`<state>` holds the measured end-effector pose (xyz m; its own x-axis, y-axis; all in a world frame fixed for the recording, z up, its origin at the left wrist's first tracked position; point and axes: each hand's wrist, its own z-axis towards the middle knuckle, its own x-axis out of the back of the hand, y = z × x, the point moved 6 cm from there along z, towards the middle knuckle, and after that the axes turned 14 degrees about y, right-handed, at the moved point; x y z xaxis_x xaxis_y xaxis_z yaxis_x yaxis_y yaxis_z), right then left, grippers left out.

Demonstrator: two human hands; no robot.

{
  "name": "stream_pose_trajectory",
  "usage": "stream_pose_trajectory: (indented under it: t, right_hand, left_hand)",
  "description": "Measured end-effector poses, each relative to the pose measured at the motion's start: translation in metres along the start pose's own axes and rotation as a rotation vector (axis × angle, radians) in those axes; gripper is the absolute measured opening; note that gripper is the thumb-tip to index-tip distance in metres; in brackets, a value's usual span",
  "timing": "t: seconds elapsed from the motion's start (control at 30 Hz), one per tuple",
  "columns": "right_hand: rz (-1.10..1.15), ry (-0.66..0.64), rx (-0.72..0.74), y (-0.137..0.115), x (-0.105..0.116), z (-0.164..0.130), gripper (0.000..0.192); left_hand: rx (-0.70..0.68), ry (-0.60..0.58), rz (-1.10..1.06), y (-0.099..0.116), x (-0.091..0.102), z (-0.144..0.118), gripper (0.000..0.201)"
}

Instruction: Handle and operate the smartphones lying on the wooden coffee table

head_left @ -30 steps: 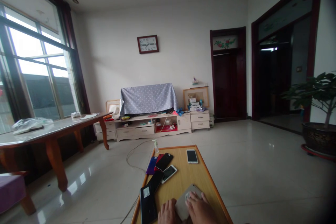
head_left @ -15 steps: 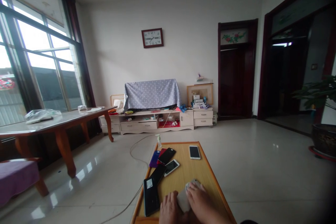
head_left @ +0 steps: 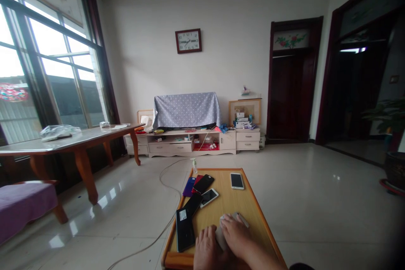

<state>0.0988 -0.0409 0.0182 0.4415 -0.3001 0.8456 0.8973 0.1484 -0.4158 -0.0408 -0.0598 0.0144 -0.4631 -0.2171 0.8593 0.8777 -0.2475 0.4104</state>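
A silver-grey phone [head_left: 220, 237] lies back up on the small wooden table, low in the head view, largely covered by my hands. My left hand [head_left: 207, 247] holds it at the left edge, fingers curled and the thumb near its lower end. Across the phone's back rests my right hand [head_left: 236, 234], fingers close together and pressed down. Something small and white [head_left: 222, 220] shows under the right fingertips; its kind is unclear. Left of my hands lies a large black phone [head_left: 185, 230] with a white label.
Several more phones lie beyond, including a white phone [head_left: 209, 198], a purple phone [head_left: 189, 187] and another white phone [head_left: 237, 181]. A pump bottle [head_left: 194, 166] stands at the table's [head_left: 230, 202] far end. A cable [head_left: 164, 230] runs along the floor at left.
My right hand has slid slightly left over the phone's back, uncovering more of its upper right part. My left hand stays by the phone. The view has shifted a little.
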Motion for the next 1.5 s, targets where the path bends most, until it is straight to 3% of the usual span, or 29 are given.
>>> stream_pose_trajectory:
  t: [0.17,0.27,0.43,0.5,0.67,0.9,1.0,1.17,1.37,1.5]
  right_hand:
    - [-0.115,0.097,-0.157,0.044,0.017,-0.004,0.055]
    - [-0.157,0.113,-0.154,0.041,0.014,-0.029,0.057]
    - [-0.039,0.017,-0.013,0.014,0.003,-0.063,0.052]
    - [-0.037,0.020,-0.017,0.020,0.008,-0.063,0.052]
    - [-0.130,0.109,-0.190,0.050,0.020,-0.048,0.056]
    - [-0.007,-0.055,-0.025,0.012,-0.015,-0.064,0.047]
    - [0.029,-0.026,-0.044,0.017,-0.004,-0.064,0.047]
    - [-0.116,0.047,-0.164,0.037,0.021,-0.052,0.052]
    - [0.049,-0.061,0.003,-0.004,0.003,-0.054,0.048]
    - [0.084,-0.058,0.031,-0.023,0.006,-0.047,0.052]
  left_hand:
    - [-0.009,-0.006,0.001,0.000,0.000,0.000,0.057]
    - [-0.002,-0.002,-0.003,0.001,0.002,-0.001,0.058]
    - [0.010,-0.014,-0.027,0.001,0.004,-0.002,0.059]
    - [0.009,-0.005,-0.030,-0.002,0.002,-0.002,0.058]
    - [-0.020,0.002,-0.010,-0.007,-0.008,0.001,0.057]
    - [-0.018,-0.032,0.013,-0.001,-0.001,-0.001,0.055]
    - [-0.009,-0.026,0.017,0.000,0.001,0.000,0.054]
    - [-0.007,-0.039,0.049,0.001,-0.001,0.001,0.057]
    - [-0.018,-0.061,0.055,0.000,-0.003,0.001,0.052]
    - [-0.026,-0.022,0.045,-0.002,-0.006,0.000,0.048]
